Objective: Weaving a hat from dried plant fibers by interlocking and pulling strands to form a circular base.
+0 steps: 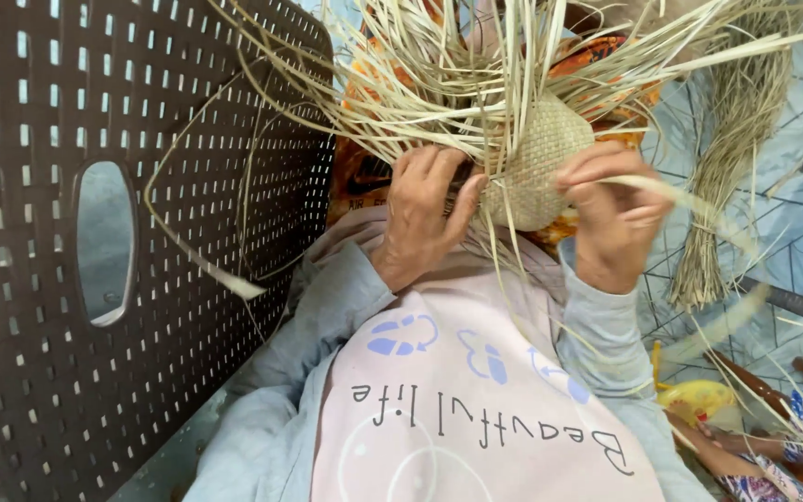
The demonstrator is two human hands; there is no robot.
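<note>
A small rounded piece of woven straw (541, 163) sits between both hands above my lap. Many loose pale strands (439, 84) fan out from its unwoven edge, upward and to both sides. My left hand (417, 212) grips the piece's left side, thumb pressed on the weave and fingers curled behind it. On the right side, my right hand (612, 212) has its fingers closed over the weave and pinches a flat strand (690, 200) that trails off to the right. Pale blue sleeves cover both forearms.
A dark brown perforated plastic chair back (141, 232) with an oval hole fills the left. A tied bundle of dry straw (731, 177) lies on the pale tiled floor (792, 251) at right. Another person's foot (727, 455) and a yellow object (694, 400) show at bottom right.
</note>
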